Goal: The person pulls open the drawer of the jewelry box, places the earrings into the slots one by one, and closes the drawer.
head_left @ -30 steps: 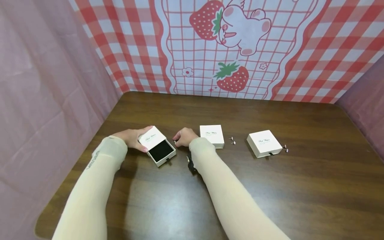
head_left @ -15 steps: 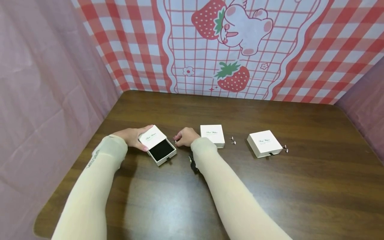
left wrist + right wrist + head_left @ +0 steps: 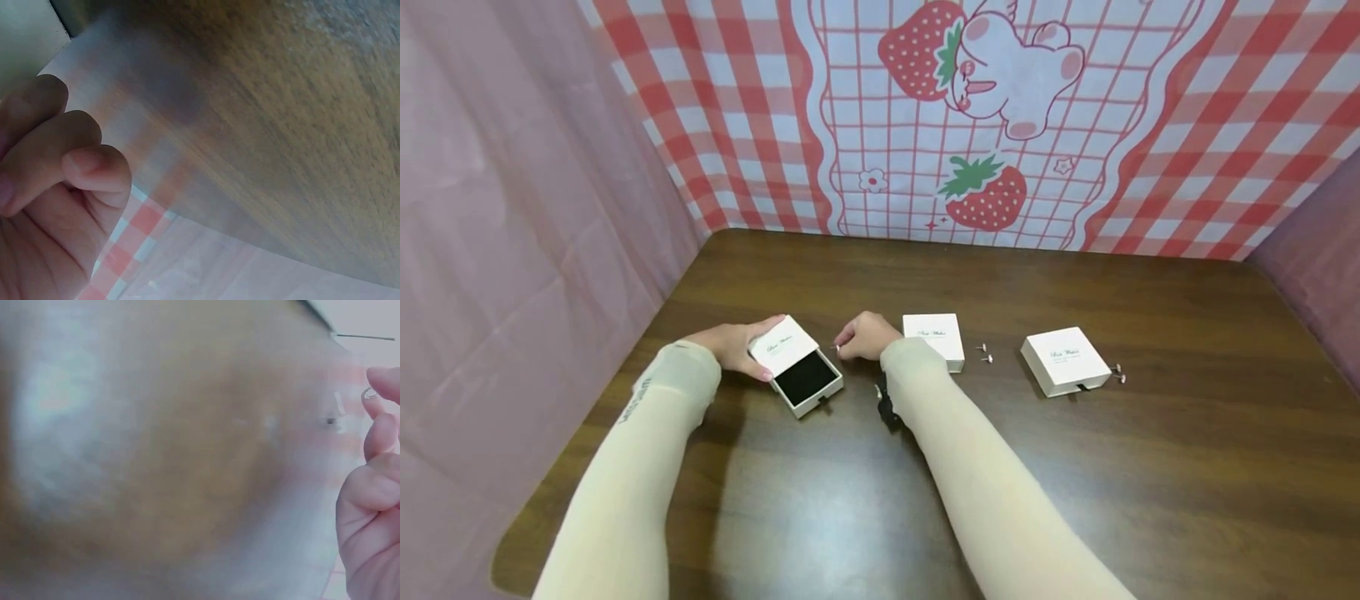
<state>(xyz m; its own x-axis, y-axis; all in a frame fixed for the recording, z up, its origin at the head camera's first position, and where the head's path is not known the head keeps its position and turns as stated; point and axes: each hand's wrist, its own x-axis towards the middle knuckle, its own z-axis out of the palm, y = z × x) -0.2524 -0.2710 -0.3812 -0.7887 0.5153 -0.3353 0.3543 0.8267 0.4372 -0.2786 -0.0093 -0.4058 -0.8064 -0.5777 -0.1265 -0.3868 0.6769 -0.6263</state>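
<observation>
My left hand [image 3: 733,346] grips the sleeve of a white gift box [image 3: 783,343] at the left, thumb on the near side and fingers on the far side. Its drawer [image 3: 806,379] is slid partway out, showing a black foam pad. Just right of that box, my right hand [image 3: 867,337] pinches a tiny silvery stud earring [image 3: 370,394] between thumb and finger. In the left wrist view, the curled fingers [image 3: 75,150] of the left hand show beside a pale corner of the box.
A second white box [image 3: 934,335] stands beyond the right wrist, with two small studs [image 3: 987,359] beside it. Farther right sits a third white box [image 3: 1064,360], with small studs [image 3: 1120,375] at its right side. A checked cloth [image 3: 760,117] hangs behind the brown table [image 3: 1135,500].
My right hand has lifted slightly away from the table's near side, with the small earring at its fingertips. The left hand and its box hold their place.
</observation>
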